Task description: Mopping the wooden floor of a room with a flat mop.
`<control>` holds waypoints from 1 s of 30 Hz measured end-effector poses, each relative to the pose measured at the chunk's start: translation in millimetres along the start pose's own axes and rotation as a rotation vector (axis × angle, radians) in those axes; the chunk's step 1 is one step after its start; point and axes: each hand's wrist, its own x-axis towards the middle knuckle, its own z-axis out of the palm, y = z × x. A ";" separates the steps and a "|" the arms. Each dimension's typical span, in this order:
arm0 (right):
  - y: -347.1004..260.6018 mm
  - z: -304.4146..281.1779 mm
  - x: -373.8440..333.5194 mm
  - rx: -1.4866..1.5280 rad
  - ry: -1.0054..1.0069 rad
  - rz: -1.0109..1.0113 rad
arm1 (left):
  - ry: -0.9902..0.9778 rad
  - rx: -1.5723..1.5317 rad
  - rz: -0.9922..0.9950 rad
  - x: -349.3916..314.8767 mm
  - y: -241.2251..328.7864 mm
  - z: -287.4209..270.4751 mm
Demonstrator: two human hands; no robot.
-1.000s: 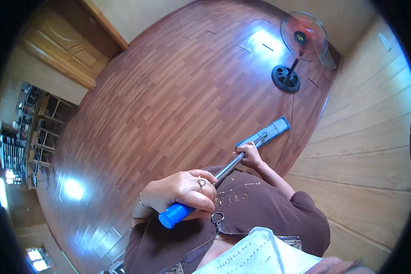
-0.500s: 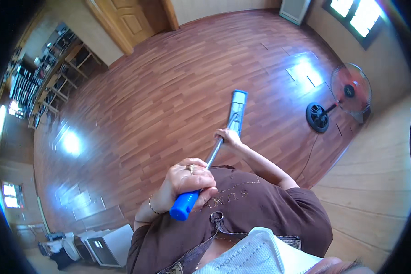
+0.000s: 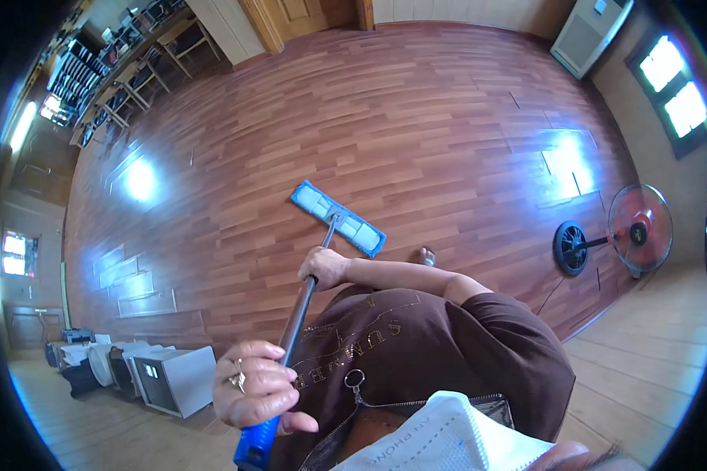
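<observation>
A flat mop (image 3: 297, 326) with a metal pole slants across the front of my body. Its wide head (image 3: 338, 218), with a blue fringed pad, rests on the wood-look floor ahead of me. My left hand (image 3: 261, 385) is wrapped around the top of the pole, just above the blue end grip (image 3: 257, 446). Farther down, my right hand (image 3: 324, 267) is closed around the pole a short way from the mop head. Part of my foot (image 3: 426, 256) shows just right of the mop head.
A red standing fan (image 3: 640, 228) with a round black base (image 3: 571, 248) stands at the right, its cord on the floor. Boxes (image 3: 173, 381) line the lower left. Chairs (image 3: 145, 78) and a long desk are at the upper left; a white cabinet (image 3: 591, 35) is far right.
The mop head has swung left and nearer, turning from lengthwise to crosswise. Both hands have moved left and toward me, still gripping the pole. The view has shifted too.
</observation>
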 end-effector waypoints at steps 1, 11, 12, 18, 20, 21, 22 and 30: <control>4.3 -4.1 2.6 -0.033 -0.020 -0.095 | 0.020 0.010 0.010 -0.6 -2.7 6.5; 91.9 -84.1 -30.0 -0.074 0.098 -0.140 | 0.000 0.036 -0.044 65.6 -56.4 66.1; 107.4 -97.8 -34.7 -0.142 0.108 -0.120 | 0.005 0.034 -0.062 74.7 -64.7 75.6; 192.3 -185.3 -104.4 -0.268 0.204 0.138 | -0.013 -0.029 -0.168 134.1 -123.4 148.7; 215.1 -217.4 -135.1 -0.275 0.172 0.280 | -0.068 -0.095 -0.186 151.1 -144.4 172.9; 230.9 -227.1 -147.6 -0.305 0.240 0.299 | -0.113 -0.103 -0.210 162.2 -151.4 184.1; 244.4 -235.0 -162.7 -0.258 0.322 0.321 | -0.157 -0.135 -0.222 172.3 -160.4 195.1; 322.3 -298.4 -291.1 -0.247 0.515 0.762 | -0.473 -0.468 -0.242 222.1 -237.0 286.0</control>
